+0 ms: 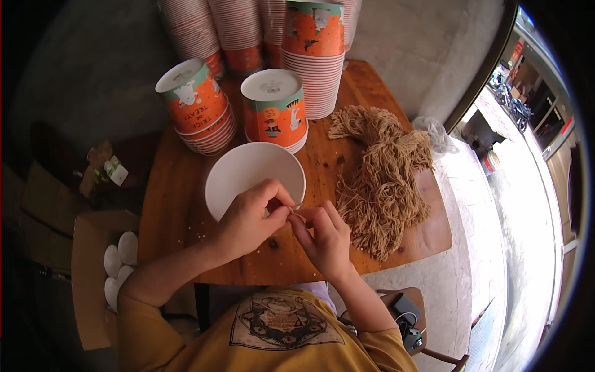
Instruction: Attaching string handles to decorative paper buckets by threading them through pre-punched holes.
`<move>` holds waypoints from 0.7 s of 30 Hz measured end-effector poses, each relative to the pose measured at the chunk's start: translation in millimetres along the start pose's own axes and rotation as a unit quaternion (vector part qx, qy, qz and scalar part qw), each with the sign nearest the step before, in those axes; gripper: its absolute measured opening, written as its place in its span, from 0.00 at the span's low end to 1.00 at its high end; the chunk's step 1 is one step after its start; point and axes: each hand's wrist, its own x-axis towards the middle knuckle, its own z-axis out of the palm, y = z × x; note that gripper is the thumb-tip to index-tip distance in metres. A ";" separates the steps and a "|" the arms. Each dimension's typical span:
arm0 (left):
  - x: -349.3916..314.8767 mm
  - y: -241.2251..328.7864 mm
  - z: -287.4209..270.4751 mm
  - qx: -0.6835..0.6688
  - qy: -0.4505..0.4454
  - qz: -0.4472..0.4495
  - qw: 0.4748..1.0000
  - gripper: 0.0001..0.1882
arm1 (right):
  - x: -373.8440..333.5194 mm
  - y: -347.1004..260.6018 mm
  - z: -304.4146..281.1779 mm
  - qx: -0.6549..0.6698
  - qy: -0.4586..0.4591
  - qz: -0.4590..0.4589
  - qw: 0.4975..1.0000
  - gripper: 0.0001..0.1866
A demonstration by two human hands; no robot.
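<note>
A round white paper bucket (pixel 238 177) sits on the wooden table in front of me, its open mouth showing a plain white inside. At its near right rim my left hand (pixel 254 214) has its thumb and fingers closed in a pinch. My right hand (pixel 325 239) pinches right beside it, the fingertips of both nearly meeting. A short, thin pale strand of string shows between the fingertips, partly hidden by them. To the right of my right hand lies a loose heap of tan strings (pixel 384 186), bunched at the top and trailing toward me.
Upside-down orange paper buckets stand in a short stack (pixel 201 115), a low stack (pixel 276 111) and a tall stack (pixel 313 62). Wrapped stacks (pixel 235 25) line the wall. A cardboard box (pixel 93 266) with white round items is left of the table (pixel 297 263); a stool (pixel 415 304) stands lower right.
</note>
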 end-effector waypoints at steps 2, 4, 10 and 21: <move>1.7 -1.1 -0.2 -0.028 -0.009 -0.024 0.999 0.05 | 1.3 -2.1 -1.4 0.031 -0.008 0.044 0.998 0.06; 2.9 -1.9 -0.3 -0.053 -0.028 -0.036 0.998 0.04 | 0.9 -1.4 -2.0 0.062 -0.015 0.088 0.994 0.06; 7.5 -0.3 -7.1 -0.150 -0.119 -0.120 0.974 0.07 | -7.1 11.1 1.7 0.218 -0.019 0.216 0.952 0.07; 12.4 -14.7 -6.4 -0.174 -0.134 -0.100 0.970 0.07 | -3.8 0.6 -4.0 0.107 0.034 0.129 0.985 0.10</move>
